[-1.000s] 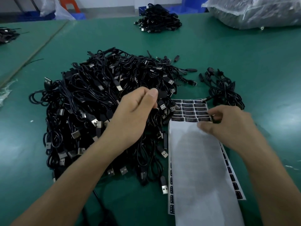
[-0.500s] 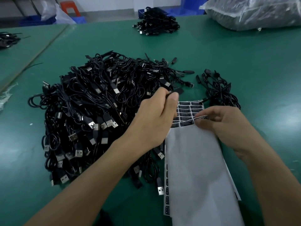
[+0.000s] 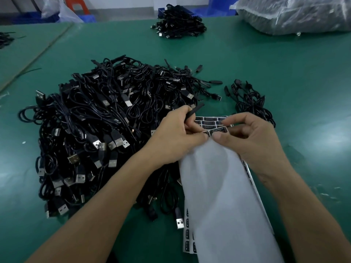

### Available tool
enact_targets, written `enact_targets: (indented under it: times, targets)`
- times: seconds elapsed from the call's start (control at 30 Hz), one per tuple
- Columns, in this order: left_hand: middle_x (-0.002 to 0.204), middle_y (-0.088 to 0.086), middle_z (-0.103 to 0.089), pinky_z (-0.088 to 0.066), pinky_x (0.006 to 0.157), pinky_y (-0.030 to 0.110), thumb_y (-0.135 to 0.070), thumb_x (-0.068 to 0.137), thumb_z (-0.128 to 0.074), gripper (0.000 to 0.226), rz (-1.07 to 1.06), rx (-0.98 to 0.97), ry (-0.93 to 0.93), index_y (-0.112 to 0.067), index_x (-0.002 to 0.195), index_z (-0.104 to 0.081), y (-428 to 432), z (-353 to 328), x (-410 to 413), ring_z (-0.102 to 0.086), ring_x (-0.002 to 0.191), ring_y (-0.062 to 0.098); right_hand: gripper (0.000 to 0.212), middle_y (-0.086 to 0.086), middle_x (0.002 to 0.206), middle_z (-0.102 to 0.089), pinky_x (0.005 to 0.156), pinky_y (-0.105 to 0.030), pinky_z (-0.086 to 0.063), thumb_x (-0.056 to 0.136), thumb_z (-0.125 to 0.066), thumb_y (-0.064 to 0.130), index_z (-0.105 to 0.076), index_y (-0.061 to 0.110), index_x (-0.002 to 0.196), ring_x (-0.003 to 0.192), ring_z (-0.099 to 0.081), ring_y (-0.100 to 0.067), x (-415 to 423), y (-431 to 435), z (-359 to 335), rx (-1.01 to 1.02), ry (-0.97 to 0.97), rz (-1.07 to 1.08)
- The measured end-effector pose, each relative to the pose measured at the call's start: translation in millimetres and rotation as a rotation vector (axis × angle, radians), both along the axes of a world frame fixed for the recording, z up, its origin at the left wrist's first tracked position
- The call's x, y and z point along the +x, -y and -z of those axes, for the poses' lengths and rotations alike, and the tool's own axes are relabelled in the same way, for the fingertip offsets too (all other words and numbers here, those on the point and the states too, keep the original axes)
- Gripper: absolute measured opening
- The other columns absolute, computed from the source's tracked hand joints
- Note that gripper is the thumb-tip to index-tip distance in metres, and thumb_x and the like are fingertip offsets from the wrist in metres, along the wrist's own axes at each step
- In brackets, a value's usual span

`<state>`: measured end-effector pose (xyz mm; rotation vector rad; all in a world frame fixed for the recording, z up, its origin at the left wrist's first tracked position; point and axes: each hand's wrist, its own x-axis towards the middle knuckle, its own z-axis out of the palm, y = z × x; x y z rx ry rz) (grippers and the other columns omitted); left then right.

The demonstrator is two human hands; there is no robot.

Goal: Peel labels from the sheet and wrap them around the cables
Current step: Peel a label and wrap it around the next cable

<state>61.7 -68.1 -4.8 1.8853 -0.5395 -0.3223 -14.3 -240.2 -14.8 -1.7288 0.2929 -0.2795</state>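
The label sheet (image 3: 210, 120) lay on the green table (image 3: 303, 82), just right of the big pile of cables (image 3: 106, 133). Its far end showed rows of black labels, and most of the rest was covered by a white paper layer (image 3: 218, 186). Over that far end the right hand (image 3: 254, 137) pinched 1 label (image 3: 218, 130) between thumb and forefinger, its other fingers curled. The left hand (image 3: 174, 135) gripped 1 cable (image 3: 196, 109) in curled fingers, the cable's black end sticking out up and to the right past the forefinger. The 2 thumbs lay close together above the sheet. A small bundle of cables (image 3: 248, 103) lay just beyond the right hand, apart from the big pile. Far across the table sat another heap of cables (image 3: 178, 25) and, at the far right, a clear plastic bag (image 3: 296, 14)
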Motion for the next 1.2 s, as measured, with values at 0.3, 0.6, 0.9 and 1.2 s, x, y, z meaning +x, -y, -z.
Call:
enact_targets:
  times: [0.3, 0.6, 0.9, 1.2]
  targets:
    - [0.086, 0.012, -0.076, -0.051, 0.094, 0.059, -0.017, 0.066, -0.073, 0.041, -0.034, -0.03, -0.037, -0.018, 0.075, -0.033, -1.5, 5.7, 4.1, -0.072, 0.098, 0.033, 0.012, 0.013, 0.079, -0.065, 0.068, -0.025, -0.048, 0.079, -0.079, 0.037, -0.078, 0.027, 0.086, 0.073, -0.059, -0.003, -1.7, -12.3, 5.6, -0.63, 0.19, 0.071]
    - [0.093, 0.032, -0.068, -0.05, 0.094, 0.063, -0.014, 0.073, -0.067, 0.033, -0.019, -0.031, -0.066, -0.019, 0.076, -0.034, -2.5, 2.3, 2.1, -0.072, 0.097, 0.028, 0.015, -0.001, 0.068, -0.065, 0.068, -0.046, -0.053, 0.085, -0.079, 0.025, -0.077, 0.012, 0.077, 0.068, -0.06, -0.018, -3.4, -20.2, 6.5, -0.735, 0.211, 0.039]
    - [0.092, 0.03, -0.07, -0.052, 0.079, 0.054, 0.001, 0.086, -0.067, 0.04, -0.018, -0.01, -0.039, -0.018, 0.077, -0.033, -2.4, 7.7, 4.6, -0.071, 0.087, 0.027, 0.018, 0.005, 0.066, -0.058, 0.064, -0.02, -0.038, 0.09, -0.071, 0.019, -0.075, 0.015, 0.073, 0.069, -0.052, -0.009, -1.7, -23.8, 8.1, -0.74, 0.15, 0.007]
    - [0.093, 0.028, -0.071, -0.051, 0.088, 0.056, 0.001, 0.084, -0.068, 0.041, -0.018, -0.021, -0.021, -0.018, 0.077, -0.033, -0.9, 5.4, 2.5, -0.072, 0.087, 0.022, 0.019, 0.002, 0.068, -0.063, 0.07, -0.038, -0.048, 0.091, -0.066, 0.013, -0.074, 0.011, 0.074, 0.071, -0.056, -0.015, -1.5, -24.7, 7.6, -0.708, 0.181, -0.004]
